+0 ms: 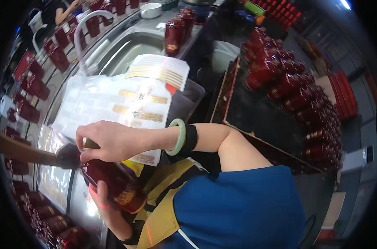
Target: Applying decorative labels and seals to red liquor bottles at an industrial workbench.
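Note:
A dark red bottle with a gold print near its base lies tilted in front of my body. My left hand is wrapped round its side from below. My right hand, with a green bangle on the wrist, reaches across to the bottle's upper end. Its thumb and forefinger are pinched together by a small dark olive piece, too unclear to name. Beyond the hands lie white sheets with gold strips. Close by the right fingertips is the black end piece of a brown bar.
A steel sink with a pale curved pipe lies behind the sheets. More red bottles stand by it, along the left side, and in rows on a black table at right. A white cup sits at the back.

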